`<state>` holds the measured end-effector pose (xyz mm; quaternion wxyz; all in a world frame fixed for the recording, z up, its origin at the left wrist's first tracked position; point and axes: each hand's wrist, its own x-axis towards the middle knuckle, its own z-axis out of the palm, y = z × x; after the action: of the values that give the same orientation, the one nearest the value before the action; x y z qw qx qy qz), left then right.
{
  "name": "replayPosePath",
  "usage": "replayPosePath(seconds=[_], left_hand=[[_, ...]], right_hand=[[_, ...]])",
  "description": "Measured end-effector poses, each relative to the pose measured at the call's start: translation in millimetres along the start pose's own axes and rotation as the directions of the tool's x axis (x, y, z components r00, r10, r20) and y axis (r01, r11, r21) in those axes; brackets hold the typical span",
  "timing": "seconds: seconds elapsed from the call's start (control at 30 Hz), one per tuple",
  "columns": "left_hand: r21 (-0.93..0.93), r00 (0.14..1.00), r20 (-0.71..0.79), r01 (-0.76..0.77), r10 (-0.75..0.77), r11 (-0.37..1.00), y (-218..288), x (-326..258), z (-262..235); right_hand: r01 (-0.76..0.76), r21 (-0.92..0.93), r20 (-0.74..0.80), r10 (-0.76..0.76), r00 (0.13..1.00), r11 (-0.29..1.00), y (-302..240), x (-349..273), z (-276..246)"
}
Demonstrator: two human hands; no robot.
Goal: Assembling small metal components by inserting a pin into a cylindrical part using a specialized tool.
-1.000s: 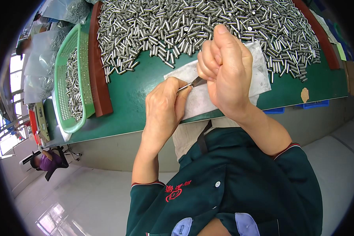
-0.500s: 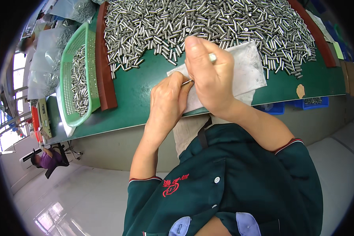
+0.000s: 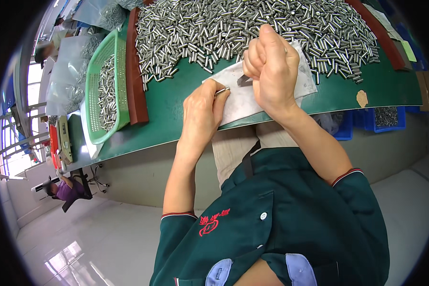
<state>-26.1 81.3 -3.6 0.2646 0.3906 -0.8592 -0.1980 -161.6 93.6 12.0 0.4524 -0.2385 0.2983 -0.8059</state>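
Between the thumb and fingers of my left hand (image 3: 202, 107) is a metal pin (image 3: 222, 91), its bright end pointing right. My right hand (image 3: 274, 71) is closed in a fist around a small tool with a dark flat blade (image 3: 243, 80). The blade juts out toward the pin, with a gap between them; the handle is hidden in my fist. Beneath both hands a whitish cloth (image 3: 240, 107) lies on the green table (image 3: 169, 107). A large heap of similar metal pins (image 3: 200, 33) spreads beyond the cloth.
A green basket (image 3: 121, 90) of pins stands left, beside a red-brown rail (image 3: 137, 90). Another rail (image 3: 381, 35) bounds the heap at right. Clear bags (image 3: 64, 71) hold pins at far left. Blue bins (image 3: 388, 121) sit below the table edge. A person in purple (image 3: 67, 189) sits farther off.
My right hand has moved up and to the right, away from my left hand, and the blade now shows. More of the pin is visible in my left fingers. The view has shifted slightly.
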Motion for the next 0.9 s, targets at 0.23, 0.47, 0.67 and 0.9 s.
replayPosePath(seconds=[0.23, 0.47, 0.67, 0.9], left_hand=[[0.007, 1.000, 0.007, 0.027, -0.027, 1.000, -0.9, -1.2, -1.3], [0.016, 0.999, 0.049, 0.018, -0.019, 1.000, 1.2, 3.4, -6.4], [-0.730, 0.936, 0.143, 0.319, -0.321, 0.604, -8.2, 6.8, -20.7], [-0.890, 0.867, 0.409, 0.310, -0.285, -0.335, -34.8, 7.0, -31.8]], right_hand=[[-0.041, 0.009, 0.029, 0.040, 0.999, 0.999, 4.1, 0.0, -0.7], [-0.046, 0.005, 0.043, 0.045, 0.998, 0.999, 0.6, 1.0, -1.7], [-0.080, 0.017, 0.024, 0.079, 0.997, 0.997, -0.9, 1.8, -3.8], [-0.118, 0.114, 0.074, 0.110, 0.991, 0.986, 0.2, -0.3, -4.6]])
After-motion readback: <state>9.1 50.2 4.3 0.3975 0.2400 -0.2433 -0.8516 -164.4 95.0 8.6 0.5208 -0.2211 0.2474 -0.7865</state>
